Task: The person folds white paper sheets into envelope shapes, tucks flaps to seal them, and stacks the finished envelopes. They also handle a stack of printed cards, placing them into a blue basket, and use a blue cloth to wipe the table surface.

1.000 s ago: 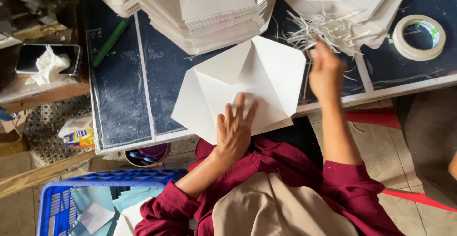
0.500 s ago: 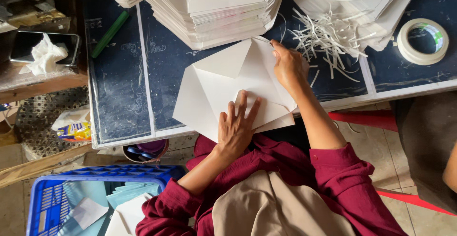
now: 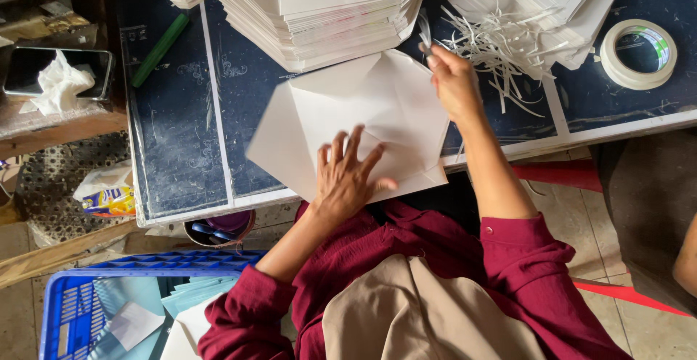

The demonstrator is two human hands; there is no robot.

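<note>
Envelope (image 3: pixel 363 113), white and unfolded, lies flaps-open at the counter's (image 3: pixel 174 164) front edge, its lower corner overhanging. The left hand (image 3: pixel 348 175) presses it flat with fingers spread; the right hand (image 3: pixel 454 84) pinches a thin paper strip (image 3: pixel 425 30) at the upper right flap. Should the left hand ease off, the sheet could slide off the edge. The strip might tear, or snag in the loose strips (image 3: pixel 501 48) just beside it.

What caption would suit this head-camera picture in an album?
Left hand flat on a white envelope sheet, right hand pinching a thin paper strip.
</note>
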